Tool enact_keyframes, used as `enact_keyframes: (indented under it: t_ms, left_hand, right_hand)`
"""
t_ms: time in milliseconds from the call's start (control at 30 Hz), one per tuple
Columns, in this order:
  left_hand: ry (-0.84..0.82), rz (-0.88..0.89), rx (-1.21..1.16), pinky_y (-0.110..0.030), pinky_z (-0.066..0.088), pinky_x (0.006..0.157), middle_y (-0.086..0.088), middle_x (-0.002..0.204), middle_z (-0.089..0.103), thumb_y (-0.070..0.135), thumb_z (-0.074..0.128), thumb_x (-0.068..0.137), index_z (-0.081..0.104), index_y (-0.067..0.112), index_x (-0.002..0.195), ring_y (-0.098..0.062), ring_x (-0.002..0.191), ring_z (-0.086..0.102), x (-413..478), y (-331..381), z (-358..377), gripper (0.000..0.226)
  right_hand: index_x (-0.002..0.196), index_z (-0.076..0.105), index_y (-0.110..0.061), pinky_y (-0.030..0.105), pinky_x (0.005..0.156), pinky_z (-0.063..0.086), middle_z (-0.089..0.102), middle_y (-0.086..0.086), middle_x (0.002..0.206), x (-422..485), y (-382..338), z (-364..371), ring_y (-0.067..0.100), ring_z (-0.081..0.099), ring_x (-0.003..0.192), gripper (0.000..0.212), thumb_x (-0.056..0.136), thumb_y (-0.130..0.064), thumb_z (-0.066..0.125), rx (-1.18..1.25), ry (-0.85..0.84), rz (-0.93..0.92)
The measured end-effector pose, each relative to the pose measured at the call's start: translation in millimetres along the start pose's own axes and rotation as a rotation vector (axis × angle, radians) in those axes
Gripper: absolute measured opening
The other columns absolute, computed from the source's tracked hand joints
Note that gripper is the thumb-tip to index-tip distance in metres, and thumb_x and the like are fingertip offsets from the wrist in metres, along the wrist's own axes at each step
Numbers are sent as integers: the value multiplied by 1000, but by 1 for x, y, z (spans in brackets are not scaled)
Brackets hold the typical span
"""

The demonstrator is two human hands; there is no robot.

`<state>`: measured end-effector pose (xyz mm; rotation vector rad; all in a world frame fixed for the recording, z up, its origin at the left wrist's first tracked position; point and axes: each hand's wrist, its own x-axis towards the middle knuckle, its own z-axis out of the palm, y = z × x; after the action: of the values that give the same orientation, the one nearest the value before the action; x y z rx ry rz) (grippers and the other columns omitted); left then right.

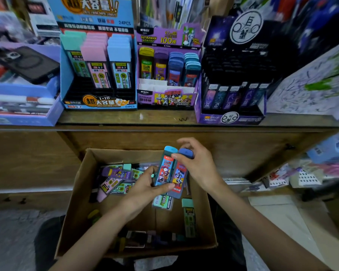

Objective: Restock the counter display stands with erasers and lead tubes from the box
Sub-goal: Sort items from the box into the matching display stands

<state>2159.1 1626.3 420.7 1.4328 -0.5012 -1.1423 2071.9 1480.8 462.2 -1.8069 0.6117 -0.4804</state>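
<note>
Wooden surface (164, 117) at the far side carries 3 display stands: a blue stand (98, 103) at left, a purple stand (166, 98) in the middle, a dark stand (231, 118) at right. Nearer, a cardboard box (74, 212) holds loose lead tubes (115, 173). Above it the left hand (145, 186) grips the lower ends of a teal-capped tube (164, 169) and a blue-capped tube (179, 178), side by side; the right hand (200, 165) curls its fingers round the blue cap.

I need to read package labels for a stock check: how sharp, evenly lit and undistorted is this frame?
Head view: lead tubes held by the left hand and right hand look fairly sharp; the frame's edges smear and the counter bows from the wide lens; the dark stand and the box floor sit in shadow.
</note>
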Motion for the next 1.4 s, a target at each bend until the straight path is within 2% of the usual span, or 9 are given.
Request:
enact_keyframes:
  t_ms: [133,267,433,600,733,900,1167,1267,1400]
  left_hand:
    - [-11,60,55,-39,55,83,-5,100,72,33,79,61,53,16,109,-19,93,69,6,14,15,57]
    - [-59,113,64,-31,56,76,-1,101,72,32,79,63,52,18,110,-19,94,69,10,30,25,56]
    - [-97,169,108,-24,56,71,4,102,71,28,76,67,50,17,109,-15,94,69,14,56,33,52]
    - [-99,235,144,-25,56,73,2,103,72,26,75,67,49,14,111,-15,95,69,21,82,40,52]
    - [-60,297,135,-27,57,77,1,102,73,25,72,68,51,16,111,-15,96,68,30,105,41,49]
    - [0,351,149,-30,53,79,3,103,73,26,68,73,51,19,113,-12,98,68,35,118,37,44]
    - [152,368,117,-18,55,64,4,98,74,28,68,71,54,20,108,-10,92,69,31,121,8,40]
    - [243,369,85,-22,55,65,4,97,73,27,69,68,56,22,106,-14,91,69,25,123,-15,40]
    - [292,377,60,-27,54,71,-1,100,73,26,69,69,57,25,110,-17,93,69,14,126,-38,43]
  right_hand:
    - [112,54,-27,7,70,46,55,-10,106,-7,-5,-12,1,58,96,30,85,-22,67,-65,203,-87]
    - [109,50,-29,13,70,49,52,-3,115,-12,-13,-28,1,57,99,29,87,-17,63,157,306,-78]
    - [92,63,-15,13,59,48,69,-5,85,-6,-27,-60,-1,64,75,4,89,-14,60,368,199,13]
    - [80,65,-17,19,55,48,69,-4,72,3,-45,-96,6,63,68,12,90,-15,59,251,123,-70]
    - [82,65,-19,20,55,50,68,-4,71,18,-73,-142,8,62,67,10,90,-15,60,150,259,-167]
    - [87,61,-17,17,52,51,66,-1,75,36,-102,-184,0,61,63,6,91,-14,59,-56,383,-275]
    - [83,61,-24,16,52,49,68,1,78,64,-125,-150,2,64,69,12,90,-13,61,11,269,-340]
    - [84,60,-23,18,54,51,66,9,81,83,-139,-119,5,65,68,12,88,-12,64,23,203,-352]
    - [84,60,-25,30,67,56,65,3,85,112,-157,-83,15,66,78,11,86,-17,67,-62,137,-393]
